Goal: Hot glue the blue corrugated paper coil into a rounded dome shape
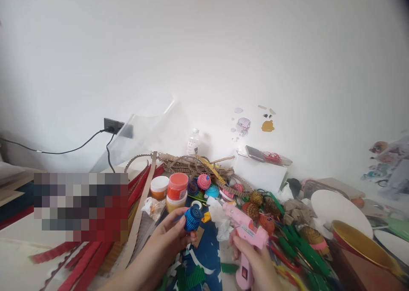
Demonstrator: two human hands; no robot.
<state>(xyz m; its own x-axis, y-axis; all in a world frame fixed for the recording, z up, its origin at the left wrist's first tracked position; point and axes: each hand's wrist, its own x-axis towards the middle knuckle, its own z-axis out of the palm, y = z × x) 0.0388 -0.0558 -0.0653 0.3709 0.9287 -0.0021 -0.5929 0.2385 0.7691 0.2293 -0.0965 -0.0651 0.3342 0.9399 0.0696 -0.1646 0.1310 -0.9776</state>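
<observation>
Between the thumb and fingers of my left hand [174, 229] is a small blue roll of corrugated paper [193, 217], its spiral top facing up. My right hand [252, 252] is wrapped round the handle of a pink glue gun [246, 227]. The gun's nozzle points up and left, to the right of the blue roll and apart from it. Beneath both hands lies a dark blue mat [206, 248] with white and green paper scraps on it.
Paint jars [178, 185] stand behind my left hand. Brown corrugated strips [188, 166] and coloured paper coils [203, 181] lie at the back. Red strips [92, 257] are on the left. Green-handled scissors [303, 250], a gold bowl [361, 242] and a white plate [340, 214] sit on the right.
</observation>
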